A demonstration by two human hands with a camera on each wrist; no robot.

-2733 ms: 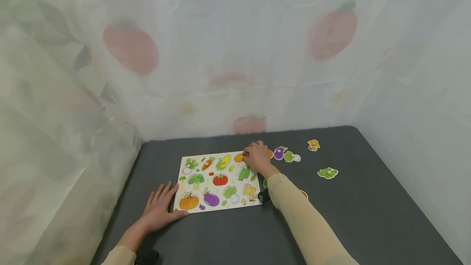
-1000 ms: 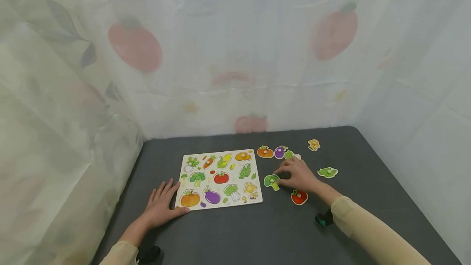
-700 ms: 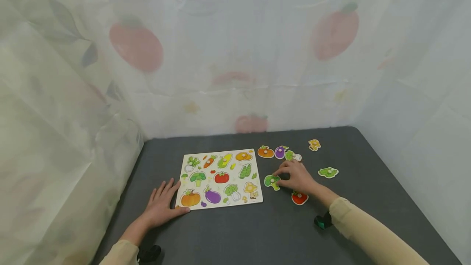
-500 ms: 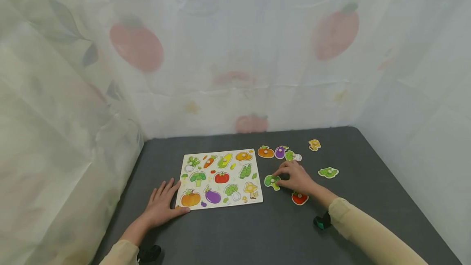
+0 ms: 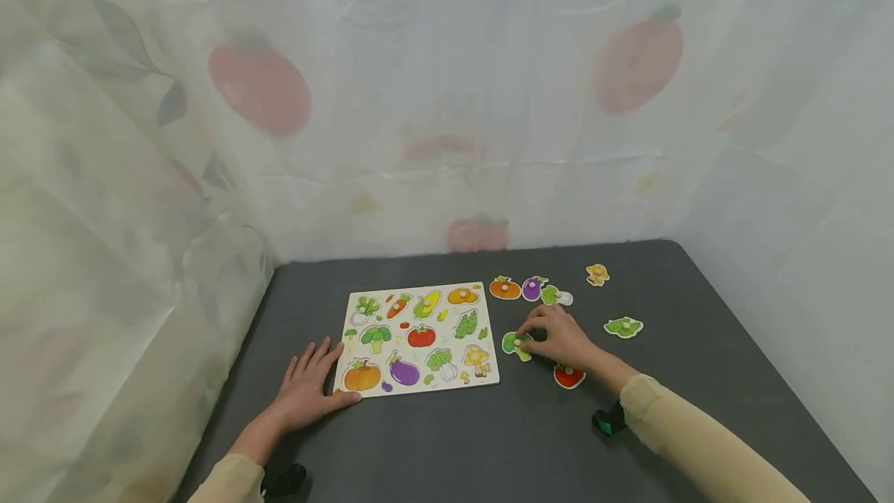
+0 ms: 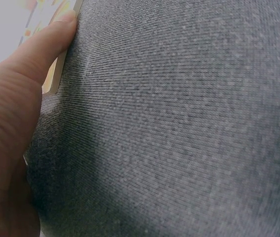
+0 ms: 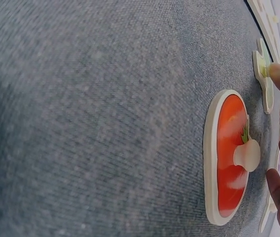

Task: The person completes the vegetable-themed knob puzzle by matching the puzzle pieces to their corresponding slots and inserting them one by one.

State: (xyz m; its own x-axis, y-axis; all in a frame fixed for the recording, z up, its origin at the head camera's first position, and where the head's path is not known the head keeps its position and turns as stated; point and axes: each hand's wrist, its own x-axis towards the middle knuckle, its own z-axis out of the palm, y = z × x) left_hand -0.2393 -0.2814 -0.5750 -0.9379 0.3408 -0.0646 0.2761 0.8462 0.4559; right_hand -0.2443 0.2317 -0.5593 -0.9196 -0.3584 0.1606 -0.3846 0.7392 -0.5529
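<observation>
My left hand [image 5: 302,388] lies with spread, straight fingers at the left edge of a white vegetable puzzle board [image 5: 398,355]; its thumb [image 6: 56,37] rests on the near left corner. To the right of the board, my right hand [image 5: 562,338] pinches the small knob of a broccoli puzzle piece [image 5: 510,341] between thumb and forefinger, while the other fingers bend above the table. The piece lies flat on the table. A red tomato piece [image 7: 228,163] with a pale round knob sits just under that hand, partly covered by it in the head view.
Behind the right hand lie a pumpkin piece [image 5: 505,289], an eggplant piece [image 5: 533,289] and a bok choy piece [image 5: 556,296]. Farther right are a mushroom piece [image 5: 597,275] and a pea pod piece [image 5: 624,327]. Pale printed curtains [image 5: 384,99] enclose the dark table [image 5: 447,449].
My right hand has moved from the board's far right corner, at the potato picture, right and nearer to the broccoli piece. Over the last second it has barely moved. The left hand stays put.
</observation>
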